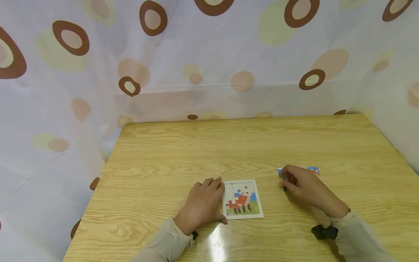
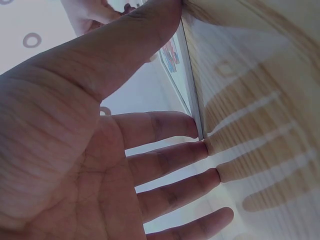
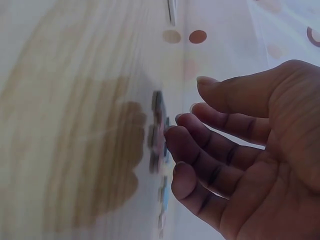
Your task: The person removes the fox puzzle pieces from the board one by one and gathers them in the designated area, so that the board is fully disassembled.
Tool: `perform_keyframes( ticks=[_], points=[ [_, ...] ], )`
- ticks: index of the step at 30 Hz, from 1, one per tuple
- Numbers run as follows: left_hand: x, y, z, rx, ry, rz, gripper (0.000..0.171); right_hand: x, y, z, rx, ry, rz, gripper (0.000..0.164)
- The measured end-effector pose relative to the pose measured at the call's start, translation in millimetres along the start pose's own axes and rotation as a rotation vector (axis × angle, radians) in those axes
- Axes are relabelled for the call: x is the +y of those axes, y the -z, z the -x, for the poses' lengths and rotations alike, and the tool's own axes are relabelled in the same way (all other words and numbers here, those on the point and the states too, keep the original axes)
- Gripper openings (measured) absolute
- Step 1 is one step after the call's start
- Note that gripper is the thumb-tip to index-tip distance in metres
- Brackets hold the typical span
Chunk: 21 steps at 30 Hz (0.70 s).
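A square picture puzzle in a white-rimmed tray [image 1: 242,181] lies on the table, its inside partly filled with animal-picture pieces [image 1: 243,203]. My left hand [image 1: 203,205] rests along the tray's left side, thumb at the near corner and straight fingers at the far one. In the left wrist view the index fingertip meets the tray's edge [image 2: 192,95]. Right of the tray, my right hand [image 1: 304,185] is low over loose puzzle pieces [image 3: 158,135], fingers loosely bent, holding nothing. One blue piece [image 1: 279,172] shows past its fingertips; another piece [image 1: 314,170] lies behind the hand.
The wood-grain table [image 1: 183,149] reaches back to a white curtain [image 1: 216,47] with brown and beige spots, which also hangs at both sides. A dark strap device [image 1: 324,232] sits at the right wrist. Light glares on the table near the left hand.
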<state>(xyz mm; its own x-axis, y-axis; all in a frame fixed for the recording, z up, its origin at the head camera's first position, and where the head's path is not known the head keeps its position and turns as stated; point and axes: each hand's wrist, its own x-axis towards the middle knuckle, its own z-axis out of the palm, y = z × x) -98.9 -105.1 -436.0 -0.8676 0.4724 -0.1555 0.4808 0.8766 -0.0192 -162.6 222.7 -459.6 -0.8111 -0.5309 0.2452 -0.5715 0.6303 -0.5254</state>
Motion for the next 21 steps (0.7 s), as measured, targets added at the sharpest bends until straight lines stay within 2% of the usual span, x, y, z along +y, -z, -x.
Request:
perform_keyframes(
  ticks=[7,21],
  points=[
    [0.2,-0.1,-0.7,0.005,-0.002,-0.010,0.109,-17.2,1.0,-14.5,-0.080,-0.063,-0.030,0.013],
    [-0.2,1.1,-0.4,-0.008,-0.002,-0.007,0.109,-41.5,-20.9,-40.8,-0.140,0.017,-0.072,0.006]
  ],
)
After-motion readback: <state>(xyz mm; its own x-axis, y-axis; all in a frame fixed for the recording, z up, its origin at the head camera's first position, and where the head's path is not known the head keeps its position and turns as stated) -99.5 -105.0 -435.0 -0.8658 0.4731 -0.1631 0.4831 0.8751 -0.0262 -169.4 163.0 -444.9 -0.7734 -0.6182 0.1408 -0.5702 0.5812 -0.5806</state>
